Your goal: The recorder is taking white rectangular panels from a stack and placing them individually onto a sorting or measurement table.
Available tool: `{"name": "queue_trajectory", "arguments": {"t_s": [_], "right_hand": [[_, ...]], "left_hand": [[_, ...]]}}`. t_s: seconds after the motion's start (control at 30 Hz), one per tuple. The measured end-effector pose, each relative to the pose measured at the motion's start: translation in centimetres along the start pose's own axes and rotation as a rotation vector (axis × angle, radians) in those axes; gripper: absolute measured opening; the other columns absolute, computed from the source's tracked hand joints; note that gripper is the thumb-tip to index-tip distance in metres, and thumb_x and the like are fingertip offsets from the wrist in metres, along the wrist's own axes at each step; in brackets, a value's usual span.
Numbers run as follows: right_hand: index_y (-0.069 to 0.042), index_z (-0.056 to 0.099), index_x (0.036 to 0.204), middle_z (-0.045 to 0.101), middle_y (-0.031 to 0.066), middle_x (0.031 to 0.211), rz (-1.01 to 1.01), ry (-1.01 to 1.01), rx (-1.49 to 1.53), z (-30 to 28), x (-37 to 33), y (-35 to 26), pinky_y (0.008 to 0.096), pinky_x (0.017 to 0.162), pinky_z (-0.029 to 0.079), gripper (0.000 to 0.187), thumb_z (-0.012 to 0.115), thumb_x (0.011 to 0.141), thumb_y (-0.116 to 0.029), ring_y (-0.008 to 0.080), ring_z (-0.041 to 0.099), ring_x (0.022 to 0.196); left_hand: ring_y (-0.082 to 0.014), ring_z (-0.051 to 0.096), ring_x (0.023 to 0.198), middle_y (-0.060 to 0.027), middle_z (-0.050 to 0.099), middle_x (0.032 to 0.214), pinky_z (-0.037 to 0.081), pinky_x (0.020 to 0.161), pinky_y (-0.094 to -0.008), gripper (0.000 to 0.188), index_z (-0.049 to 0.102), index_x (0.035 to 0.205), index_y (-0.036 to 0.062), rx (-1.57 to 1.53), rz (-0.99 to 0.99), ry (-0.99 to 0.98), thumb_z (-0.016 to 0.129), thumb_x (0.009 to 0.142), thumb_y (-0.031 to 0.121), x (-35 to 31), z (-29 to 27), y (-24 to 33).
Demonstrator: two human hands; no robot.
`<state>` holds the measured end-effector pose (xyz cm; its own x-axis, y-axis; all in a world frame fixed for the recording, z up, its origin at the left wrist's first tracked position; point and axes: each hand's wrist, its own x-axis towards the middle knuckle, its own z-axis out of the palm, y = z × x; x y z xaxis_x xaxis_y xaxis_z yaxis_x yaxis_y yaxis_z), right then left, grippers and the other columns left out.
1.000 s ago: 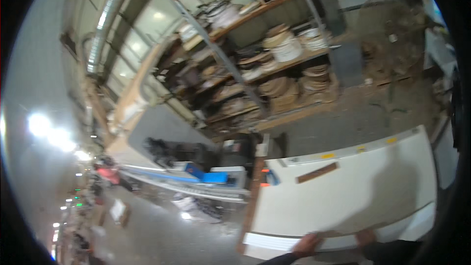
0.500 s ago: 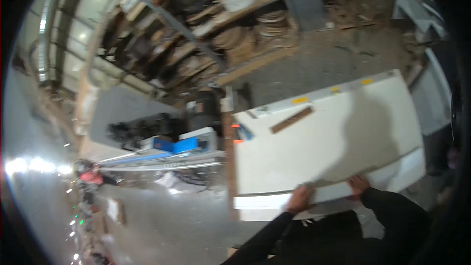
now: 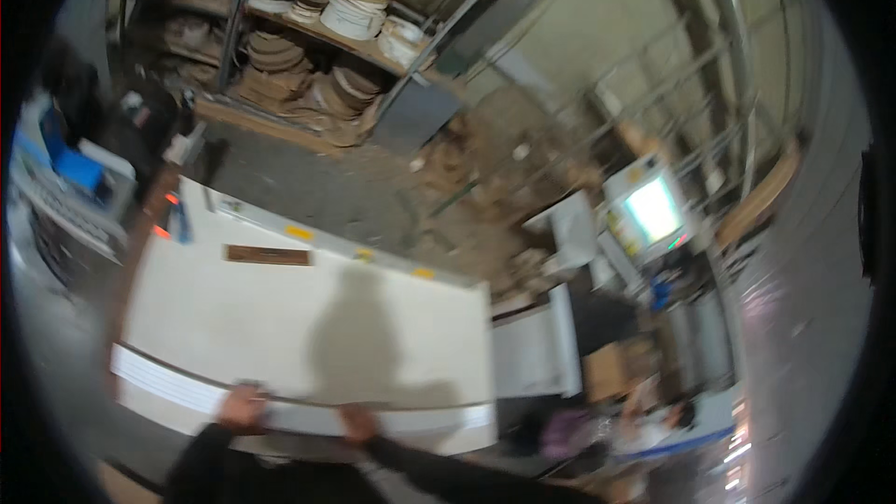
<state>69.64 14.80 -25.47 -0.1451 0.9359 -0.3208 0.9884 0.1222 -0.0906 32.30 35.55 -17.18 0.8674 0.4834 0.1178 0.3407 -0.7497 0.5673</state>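
Head view, blurred; I log only what reads clearly.

My left hand point(image 3: 245, 408) sits on the near edge of a large white panel point(image 3: 308, 327), fingers curled over the edge and clamped on it. My right hand point(image 3: 359, 423) is a little to its right on the same edge, also closed around it. Both dark sleeves point(image 3: 280, 471) enter from the lower edge of the picture.

The panel lies flat on a white worktable point(image 3: 448, 415), covering most of it; a paler strip of stacked board edges point(image 3: 163, 383) shows along the near left side, just under the panel's rim. A shadow of a head and shoulders falls across the panel's middle.

On the far left part of the panel lies a thin brown strip point(image 3: 268, 256), flat, well apart from both hands. Small yellow marks point(image 3: 301, 233) run along the panel's far edge (too blurred to tell what they are).

Beyond the table: a grey floor with debris, then a metal shelf rack point(image 3: 317, 37) holding coiled rolls of banding, brown and white. To the right, a machine with a lit screen point(image 3: 651, 210). At far left, a blue box point(image 3: 75, 168) on another bench.
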Motion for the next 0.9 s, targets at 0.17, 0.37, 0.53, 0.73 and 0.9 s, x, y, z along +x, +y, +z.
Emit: {"name": "queue_trajectory", "arguments": {"t_s": [0.17, 0.37, 0.53, 0.73, 0.9], "right_hand": [[-0.007, 0.039, 0.160, 0.044, 0.0219, 0.161, 0.152, -0.361, -0.093, -7.7, 1.7, -2.6, 0.0583, 0.122, 0.029, 0.064, 0.048, 0.099, -0.023, 0.0414, 0.043, 0.146], [-0.004, 0.063, 0.127, 0.068, 0.0201, 0.120, 0.021, 0.161, 0.350, -10.2, 1.6, -2.4, 0.0532, 0.102, 0.047, 0.070, 0.083, 0.076, -0.047, 0.0402, 0.062, 0.115], [-0.003, 0.063, 0.131, 0.068, 0.0174, 0.123, -0.077, 0.277, 0.269, -12.1, 0.8, -2.1, 0.0538, 0.105, 0.044, 0.083, 0.085, 0.070, -0.055, 0.0361, 0.062, 0.118], [-0.005, 0.051, 0.151, 0.053, 0.0155, 0.154, -0.030, 0.076, 0.084, -11.0, 0.2, -2.9, 0.0500, 0.119, 0.032, 0.100, 0.068, 0.080, -0.073, 0.0322, 0.048, 0.142], [-0.003, 0.066, 0.126, 0.065, 0.0173, 0.131, -0.063, 0.218, 0.314, -9.4, 1.4, -2.6, 0.0523, 0.108, 0.040, 0.084, 0.079, 0.070, -0.064, 0.0354, 0.060, 0.123]], "left_hand": [[-0.0363, 0.054, 0.138, -0.0176, 0.060, 0.145, 0.036, 0.119, -0.0561, 0.090, 0.063, 0.138, 0.0167, 0.268, -0.052, -0.103, 0.083, 0.063, 0.063, 1.8, -1.6, 0.8], [-0.0385, 0.050, 0.142, -0.0189, 0.057, 0.150, 0.032, 0.124, -0.0559, 0.095, 0.056, 0.149, 0.0195, 0.170, -0.133, -0.101, 0.080, 0.069, 0.066, 1.3, -1.7, 1.8], [-0.0405, 0.051, 0.141, -0.0217, 0.056, 0.150, 0.035, 0.121, -0.0541, 0.092, 0.058, 0.150, 0.0198, 0.113, -0.153, -0.117, 0.086, 0.069, 0.053, 2.6, -2.5, 2.8], [-0.0418, 0.052, 0.139, -0.0221, 0.055, 0.151, 0.038, 0.117, -0.0541, 0.092, 0.053, 0.153, 0.0195, 0.153, -0.156, -0.151, 0.084, 0.074, 0.055, 2.6, -4.1, 4.7], [-0.0412, 0.052, 0.138, -0.0213, 0.055, 0.151, 0.037, 0.118, -0.0554, 0.091, 0.053, 0.153, 0.0188, 0.248, -0.184, -0.172, 0.083, 0.076, 0.055, 2.8, -4.7, 5.9]]}}
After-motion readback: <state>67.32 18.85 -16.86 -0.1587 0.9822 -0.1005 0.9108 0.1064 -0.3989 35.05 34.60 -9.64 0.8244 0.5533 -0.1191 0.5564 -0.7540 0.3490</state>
